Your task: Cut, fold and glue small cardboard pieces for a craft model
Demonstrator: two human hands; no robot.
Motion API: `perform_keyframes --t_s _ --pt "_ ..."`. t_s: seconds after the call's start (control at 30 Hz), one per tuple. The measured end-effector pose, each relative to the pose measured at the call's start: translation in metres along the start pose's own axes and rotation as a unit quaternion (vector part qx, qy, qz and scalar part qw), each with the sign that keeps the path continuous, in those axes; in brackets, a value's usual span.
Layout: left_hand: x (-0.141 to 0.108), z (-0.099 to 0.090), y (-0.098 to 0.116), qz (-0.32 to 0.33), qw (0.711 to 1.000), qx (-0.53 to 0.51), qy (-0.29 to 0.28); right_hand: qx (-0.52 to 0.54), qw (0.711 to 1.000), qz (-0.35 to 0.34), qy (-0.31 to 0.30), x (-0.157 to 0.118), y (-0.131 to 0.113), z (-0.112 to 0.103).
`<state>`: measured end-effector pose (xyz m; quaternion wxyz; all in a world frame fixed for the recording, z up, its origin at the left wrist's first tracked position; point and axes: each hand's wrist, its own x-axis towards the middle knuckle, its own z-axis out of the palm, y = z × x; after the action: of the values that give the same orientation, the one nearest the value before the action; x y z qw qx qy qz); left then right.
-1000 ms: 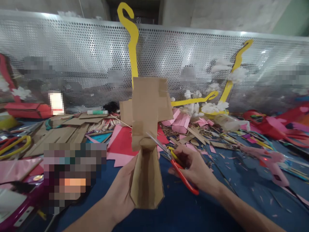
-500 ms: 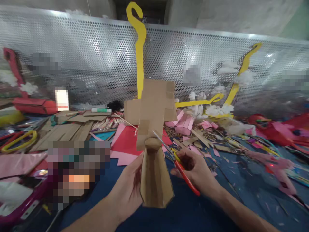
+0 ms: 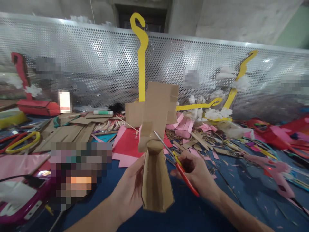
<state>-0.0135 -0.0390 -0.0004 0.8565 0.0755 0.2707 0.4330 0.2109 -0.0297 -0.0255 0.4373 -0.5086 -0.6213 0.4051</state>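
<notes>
My left hand (image 3: 131, 183) is closed round the left side of a folded cardboard trough (image 3: 158, 180), its fingertips hidden behind it. From the trough's far end a flat cardboard panel (image 3: 158, 106) stands up, with strips of brown tape on it. In my right hand (image 3: 193, 170) is a pair of scissors (image 3: 184, 178) with red and yellow handles. Their blades point up and left, and the tips overlap the panel's lower part in view; I cannot tell whether they touch it. Behind the panel rises a yellow hook-shaped cutout (image 3: 142, 71).
A pink glue gun (image 3: 272, 169) lies at the right. Red paper (image 3: 126, 143) and a glue stick (image 3: 103, 112) lie beyond my left hand. Cardboard pieces (image 3: 65, 137) are at the left. Pink scraps (image 3: 184, 127) litter the right. A perforated metal barrier (image 3: 96, 58) stands behind.
The whole view has shifted slightly, so the background sits a little lower. The trough and panel appear slightly lower and further right. Both hands keep their holds.
</notes>
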Motion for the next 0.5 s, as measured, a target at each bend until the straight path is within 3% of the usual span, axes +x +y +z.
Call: perform_keyframes --t_s 0.23,0.4,0.5 --pt "0.0 -0.001 0.001 0.027 0.997 0.059 -0.028 -0.012 0.999 -0.046 -0.024 0.005 0.001 0.0" --pt "0.001 0.0 0.0 0.057 0.995 0.062 -0.056 -0.024 0.992 -0.066 -0.101 -0.006 -0.006 -0.004" --pt "0.0 0.003 0.004 0.05 0.996 0.049 -0.056 -0.046 0.99 -0.062 -0.115 -0.01 -0.008 -0.008"
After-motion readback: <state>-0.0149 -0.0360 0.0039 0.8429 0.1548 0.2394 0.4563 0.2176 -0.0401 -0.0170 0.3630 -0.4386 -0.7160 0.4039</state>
